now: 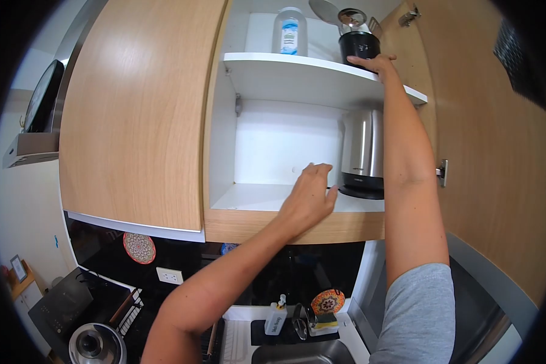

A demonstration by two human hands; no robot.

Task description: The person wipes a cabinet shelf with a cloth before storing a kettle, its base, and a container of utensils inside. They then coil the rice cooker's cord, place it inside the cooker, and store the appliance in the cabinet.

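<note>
My right hand [375,62] reaches up to the top shelf and is closed around the lower part of a black utensil holder [359,43]. Steel utensils, among them a ladle [352,18] and a broad spoon-shaped tool [324,10], stand up out of the holder. My left hand [312,193] hovers before the lower shelf with nothing in it, its fingers slightly bent and the thumb apart. Just right of it, a steel electric kettle [361,145] stands on its black base, partly hidden by my right forearm.
A clear plastic bottle [290,33] stands on the upper shelf [267,59]. The cabinet door [491,145] hangs open at right; another door [133,115] is shut at left. Below are a sink [306,352], a soap bottle [276,316], a sponge [325,321] and a lidded pot [97,346].
</note>
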